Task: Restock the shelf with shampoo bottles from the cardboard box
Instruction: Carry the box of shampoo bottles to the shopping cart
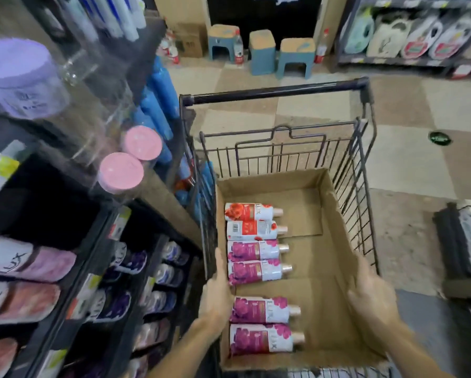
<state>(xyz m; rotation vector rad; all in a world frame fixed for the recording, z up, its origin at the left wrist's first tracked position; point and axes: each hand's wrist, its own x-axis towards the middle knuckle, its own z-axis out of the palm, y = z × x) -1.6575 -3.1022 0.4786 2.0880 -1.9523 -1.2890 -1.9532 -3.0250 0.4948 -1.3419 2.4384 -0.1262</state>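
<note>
A wire trolley [283, 148] stands in the aisle with its left side close against the shelf [97, 257], almost no gap between them, while to its right and ahead the tiled floor [409, 165] lies open as far as three blue stools [261, 51] at the back wall. Sitting in the trolley is the cardboard box [335, 241], open at the top and filling the basket from side to side. Six shampoo bottles lie flat in it in a column along its left wall, caps pointing right: two red-labelled bottles [252, 221] at the far end, two pink-labelled ones [256, 261] touching just below them, then a small gap and another pink pair [263, 324] nearest the person; the right half of the box floor is bare cardboard. The left hand [215, 293] grips the left wall of the box, its fingers [220, 264] curled over the rim beside the middle bottles. The right hand [370, 290] clasps the right wall, fingers wrapped over the top edge, thumb outside. Neither hand holds a bottle. The shelf on the left carries rows of similar bottles lying with their labels outward, and two pink-lidded jars [132, 159] stand on the level above
</note>
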